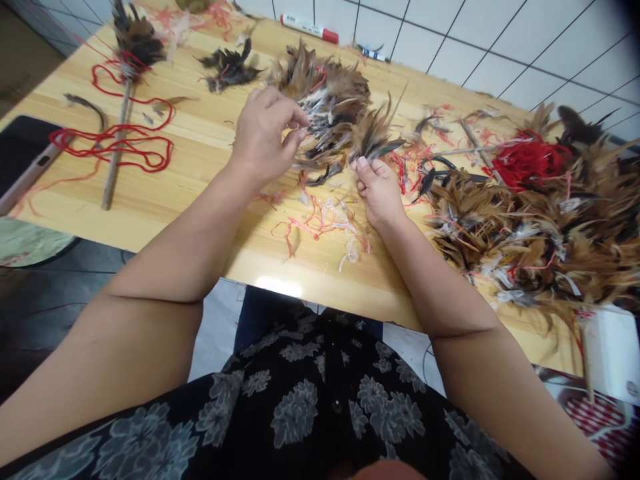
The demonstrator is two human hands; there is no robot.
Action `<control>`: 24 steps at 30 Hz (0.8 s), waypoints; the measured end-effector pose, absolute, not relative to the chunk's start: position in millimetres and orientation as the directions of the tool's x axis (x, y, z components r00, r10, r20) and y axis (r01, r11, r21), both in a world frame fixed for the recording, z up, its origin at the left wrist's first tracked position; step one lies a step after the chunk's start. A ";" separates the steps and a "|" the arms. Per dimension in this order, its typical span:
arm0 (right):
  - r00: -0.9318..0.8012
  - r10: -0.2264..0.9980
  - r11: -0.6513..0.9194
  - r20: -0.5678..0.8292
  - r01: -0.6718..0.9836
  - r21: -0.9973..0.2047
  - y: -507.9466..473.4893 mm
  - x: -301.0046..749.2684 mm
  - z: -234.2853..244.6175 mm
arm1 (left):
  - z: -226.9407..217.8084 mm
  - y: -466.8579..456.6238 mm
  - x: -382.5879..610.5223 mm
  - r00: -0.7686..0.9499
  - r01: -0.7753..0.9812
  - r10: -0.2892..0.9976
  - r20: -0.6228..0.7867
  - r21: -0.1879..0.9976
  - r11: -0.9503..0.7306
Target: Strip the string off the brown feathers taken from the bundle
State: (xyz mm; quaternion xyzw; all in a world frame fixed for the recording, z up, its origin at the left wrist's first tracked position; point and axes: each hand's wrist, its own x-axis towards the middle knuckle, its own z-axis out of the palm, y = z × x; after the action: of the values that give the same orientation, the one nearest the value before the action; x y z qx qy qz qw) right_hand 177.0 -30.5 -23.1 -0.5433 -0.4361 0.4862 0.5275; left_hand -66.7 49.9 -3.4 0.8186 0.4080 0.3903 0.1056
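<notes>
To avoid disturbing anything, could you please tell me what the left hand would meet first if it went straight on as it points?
Most likely the central feather pile; the left hand may already touch it, as depth is unclear.

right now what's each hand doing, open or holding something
Left hand: curled by the middle feather pile; grip cannot be told.
Right hand: closed, holding a small feather bunch.
</notes>
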 end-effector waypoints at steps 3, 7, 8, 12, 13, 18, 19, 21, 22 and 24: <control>0.160 0.984 -0.073 -0.083 -0.067 -0.995 -28.4 177.9 -21.8 | -0.4 50.5 -71.2 0.462 0.567 0.779 0.424 0.534 -0.627; 0.156 0.986 -0.044 -0.050 -0.042 -0.998 -30.0 176.3 -22.7 | -0.9 44.4 -69.5 0.614 0.549 0.752 0.240 0.555 -0.625; 0.157 0.987 -0.037 -0.042 -0.033 -0.999 -30.7 175.8 -22.9 | -1.7 42.7 -67.9 0.628 0.548 0.748 0.216 0.560 -0.621; 0.163 0.986 -0.028 -0.029 -0.003 -1.000 -33.0 174.6 -23.6 | -3.4 38.5 -60.5 0.622 0.562 0.766 0.160 0.590 -0.580; 0.163 0.986 -0.028 -0.027 0.003 -1.000 -33.4 174.3 -23.8 | -3.2 38.1 -58.7 0.606 0.552 0.777 0.173 0.612 -0.567; 0.158 0.987 -0.005 -0.001 0.026 -1.000 -36.9 170.4 -22.1 | -5.4 33.7 -46.2 0.447 0.271 0.872 0.199 0.899 -0.344; 0.154 0.988 0.001 0.005 0.029 -1.000 -37.6 169.0 -21.4 | -6.7 31.3 -42.4 0.438 0.192 0.884 0.166 0.943 -0.273; 0.146 0.989 0.010 0.015 0.034 -0.999 -38.3 166.4 -20.6 | -9.6 25.0 -33.9 0.447 0.073 0.888 0.105 0.985 -0.154; 0.143 0.990 0.010 0.015 0.037 -0.999 -38.1 165.4 -20.9 | -10.8 21.7 -29.7 0.450 0.034 0.889 0.083 0.993 -0.111; 0.138 0.990 0.002 0.008 0.042 -0.999 -36.7 164.2 -23.0 | -12.8 16.4 -22.6 0.438 -0.013 0.897 0.058 0.998 -0.058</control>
State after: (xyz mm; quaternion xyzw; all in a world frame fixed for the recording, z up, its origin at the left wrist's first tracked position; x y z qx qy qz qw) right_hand 164.2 -36.7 -23.0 -0.5425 -0.4757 0.4523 0.5242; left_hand -22.6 16.4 -12.8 0.6144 0.3596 0.3895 0.5844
